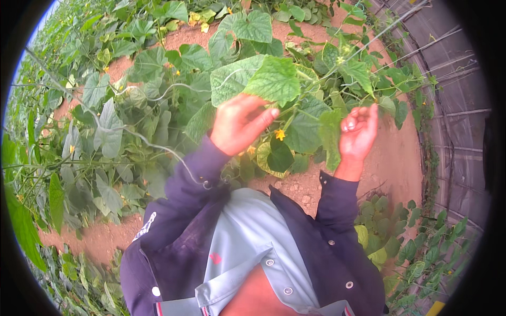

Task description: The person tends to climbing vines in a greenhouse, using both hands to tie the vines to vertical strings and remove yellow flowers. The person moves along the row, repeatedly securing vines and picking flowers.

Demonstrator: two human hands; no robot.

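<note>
Before me is a climbing vine, apparently cucumber, with broad green leaves (276, 81) and a yellow flower (280, 134). My left hand (242, 123) reaches in beside its stem, thumb out and fingertips partly hidden under a leaf's edge. Whether those fingers grip anything cannot be seen. To the right, my right hand (359, 128) is raised near the vine's thin shoots, fingers curled and index finger up. It is unclear if something thin lies in them. A pale twine (162, 96) runs left from the leaves.
Another string (146, 144) crosses in front of my left sleeve (197, 170). Dense vines (114, 126) fill the left side, with reddish soil (304, 189) between the rows. On the right stands a greyish sheet wall (460, 102) with cords stretched along it.
</note>
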